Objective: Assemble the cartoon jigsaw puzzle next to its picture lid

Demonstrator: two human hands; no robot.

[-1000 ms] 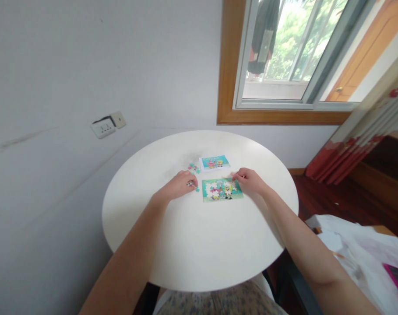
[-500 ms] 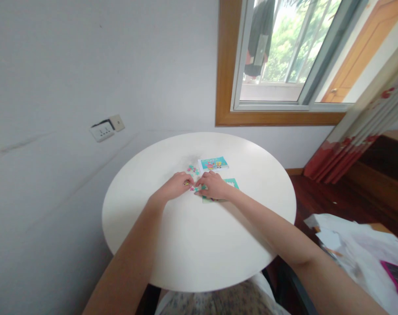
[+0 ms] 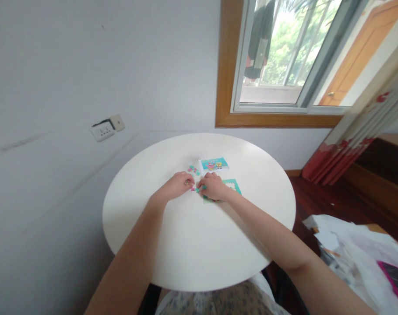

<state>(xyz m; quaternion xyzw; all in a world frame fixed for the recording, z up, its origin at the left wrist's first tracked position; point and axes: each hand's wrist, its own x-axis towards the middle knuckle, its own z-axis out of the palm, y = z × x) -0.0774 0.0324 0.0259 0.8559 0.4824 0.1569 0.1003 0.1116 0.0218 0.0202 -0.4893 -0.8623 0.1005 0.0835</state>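
Note:
A small teal cartoon jigsaw puzzle lies on the round white table, mostly hidden under my right hand. That hand rests over the puzzle's left edge with its fingers curled on a loose teal piece. My left hand lies just to the left, fingers curled, tips pinching a small piece beside my right hand. A few loose puzzle pieces lie just beyond my left hand. Behind them is the puzzle's box, with the same picture on it.
The table stands against a white wall with a socket at the left. A wood-framed window is behind it and a curtain at the right. White papers and a pink-edged item lie at the lower right.
My right hand has moved left from the puzzle's top right corner to its left edge, next to my left hand, and now covers most of the puzzle. My left hand has barely moved.

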